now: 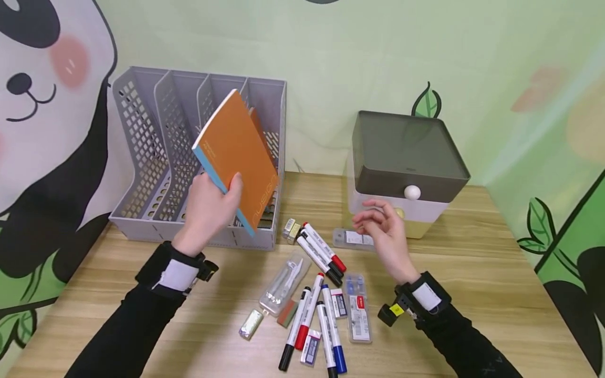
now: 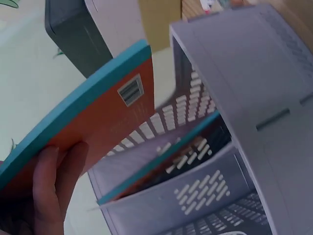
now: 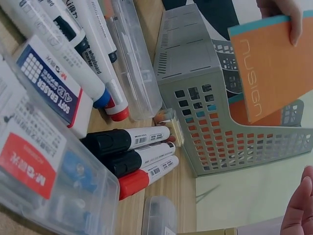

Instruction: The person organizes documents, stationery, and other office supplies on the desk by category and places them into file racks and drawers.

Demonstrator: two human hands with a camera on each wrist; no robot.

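Where table (image 1: 203,336) meets green wall (image 1: 321,105), rack (image 1: 156,230) stands.

Your wood-grain table (image 1: 472,257) carries a grey file rack (image 1: 142,229) and a drawer box (image 1: 406,144). Nearer you lie markers (image 1: 333,331), erasers (image 1: 310,348) and clear cases (image 1: 283,286).

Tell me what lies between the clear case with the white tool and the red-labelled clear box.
The head view shows parts of a red marker, a blue marker, two black markers and a wrapped eraser lying there.

Remotely, I'm viewing a pale green wall (image 1: 321,58) showing a cartoon panda (image 1: 52,110) and rising behind a wood-grained table (image 1: 212,315).
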